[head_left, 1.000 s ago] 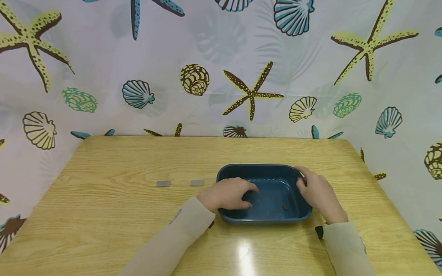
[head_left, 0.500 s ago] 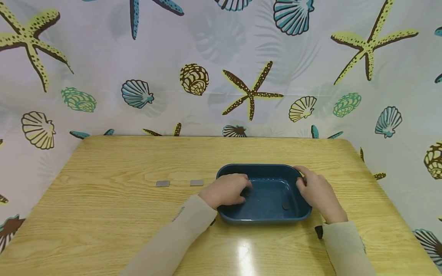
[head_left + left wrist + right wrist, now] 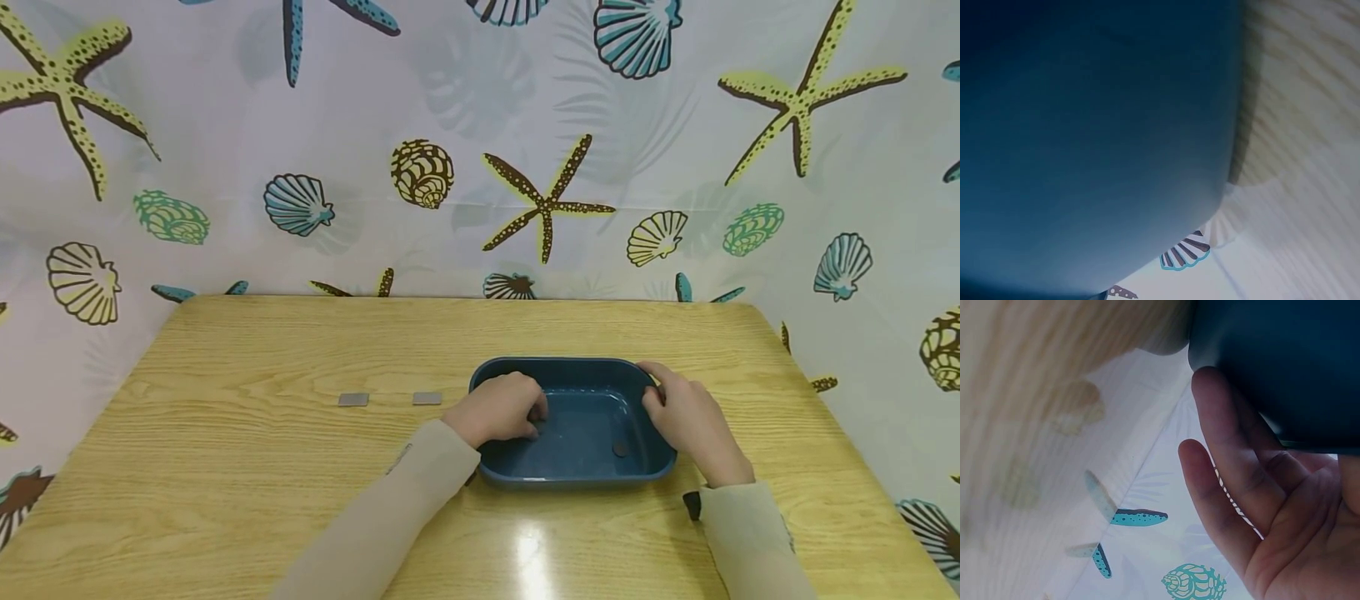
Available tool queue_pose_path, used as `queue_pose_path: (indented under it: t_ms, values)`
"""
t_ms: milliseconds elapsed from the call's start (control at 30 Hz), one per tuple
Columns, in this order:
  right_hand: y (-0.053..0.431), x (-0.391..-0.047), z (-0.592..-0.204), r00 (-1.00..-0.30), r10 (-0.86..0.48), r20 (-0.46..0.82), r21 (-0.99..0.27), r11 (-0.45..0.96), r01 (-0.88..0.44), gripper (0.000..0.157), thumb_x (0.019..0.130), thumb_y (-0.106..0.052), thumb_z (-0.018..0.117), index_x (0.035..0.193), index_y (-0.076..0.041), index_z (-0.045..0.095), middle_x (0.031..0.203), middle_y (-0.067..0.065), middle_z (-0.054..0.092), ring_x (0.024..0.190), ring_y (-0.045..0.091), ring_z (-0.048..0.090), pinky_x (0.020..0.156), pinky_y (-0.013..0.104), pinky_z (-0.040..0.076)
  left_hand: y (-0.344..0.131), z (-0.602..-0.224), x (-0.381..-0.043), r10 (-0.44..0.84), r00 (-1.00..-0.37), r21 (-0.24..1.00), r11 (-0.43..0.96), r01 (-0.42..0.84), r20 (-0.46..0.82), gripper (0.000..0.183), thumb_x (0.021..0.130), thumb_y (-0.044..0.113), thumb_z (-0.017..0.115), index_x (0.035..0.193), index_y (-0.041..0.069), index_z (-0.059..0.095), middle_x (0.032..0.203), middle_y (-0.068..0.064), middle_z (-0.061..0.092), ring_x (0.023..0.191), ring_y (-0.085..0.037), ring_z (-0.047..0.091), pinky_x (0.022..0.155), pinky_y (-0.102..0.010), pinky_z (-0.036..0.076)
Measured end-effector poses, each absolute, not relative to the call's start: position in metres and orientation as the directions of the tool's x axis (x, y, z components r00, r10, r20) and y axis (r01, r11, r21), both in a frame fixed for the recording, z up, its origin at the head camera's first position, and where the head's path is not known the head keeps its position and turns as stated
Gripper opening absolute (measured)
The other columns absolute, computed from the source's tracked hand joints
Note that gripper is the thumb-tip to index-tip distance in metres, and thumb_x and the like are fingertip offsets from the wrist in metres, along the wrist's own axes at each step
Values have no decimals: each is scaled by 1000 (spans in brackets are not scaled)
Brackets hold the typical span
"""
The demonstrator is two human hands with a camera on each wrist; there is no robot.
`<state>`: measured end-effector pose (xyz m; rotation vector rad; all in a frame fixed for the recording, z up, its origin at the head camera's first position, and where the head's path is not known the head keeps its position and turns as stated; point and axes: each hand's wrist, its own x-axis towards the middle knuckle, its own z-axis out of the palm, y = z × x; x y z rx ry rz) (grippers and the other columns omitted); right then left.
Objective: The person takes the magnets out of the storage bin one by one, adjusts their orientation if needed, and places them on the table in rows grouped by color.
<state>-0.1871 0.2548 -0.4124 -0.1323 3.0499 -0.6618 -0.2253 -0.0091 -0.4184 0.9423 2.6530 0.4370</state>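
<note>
A dark blue rectangular basin (image 3: 577, 482) with rounded corners stands on the table. My left hand (image 3: 501, 410) reaches over its left wall into it, fingers curled down and thumb close to the fingertips. I cannot tell whether something small is pinched between them, since the knuckles hide the spot. My right hand (image 3: 688, 421) grips the basin's right rim, thumb inside and fingers against the outer wall, as the right wrist view also shows. A small dark round disc (image 3: 620, 450) lies on the basin floor, toward the right. The left wrist view is filled mostly by the basin's outer wall (image 3: 1097, 150).
Two small flat grey rectangles, a left one (image 3: 353, 400) and a right one (image 3: 427, 398), lie on the wooden table (image 3: 225, 483) left of the basin. A cloth (image 3: 345, 108) printed with shells and starfish hangs behind the table and at its sides.
My left hand's fingers have curled in toward the thumb inside the basin. A dark disc at its fingertips half a second ago is now hidden. The right hand and basin stay put.
</note>
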Motion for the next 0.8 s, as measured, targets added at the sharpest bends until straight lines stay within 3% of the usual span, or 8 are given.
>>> queue_pose_path:
  t_ms: [233, 467, 800]
  values:
    - [254, -187, -412, -996, -86, 3, -414, 907, -80, 45, 105, -13, 49, 149, -7, 51, 61, 0, 47, 51, 15, 42, 52, 30, 34, -7, -419, -225, 638, -752, 417, 736, 534, -163, 7, 90, 17, 81, 96, 14, 81, 90, 2, 76, 77, -6, 65, 75, -24, 56]
    - [254, -186, -413, -996, -92, 22, -420, 903, -93, 45, 105, -13, 48, 149, -6, 51, 59, -1, 45, 48, 14, 40, 50, 30, 33, -6, -420, -224, 657, -740, 433, 714, 550, -143, 9, 86, 21, 85, 91, 15, 81, 86, 3, 77, 73, -4, 65, 72, -21, 54]
    - [254, -187, -414, -996, -86, 9, -421, 903, -82, 46, 104, -13, 47, 149, -6, 50, 58, -1, 44, 47, 14, 39, 49, 29, 33, -7, -420, -223, 680, -716, 420, 703, 574, -159, 8, 90, 23, 81, 85, 17, 80, 78, 7, 73, 65, -3, 61, 67, -20, 51]
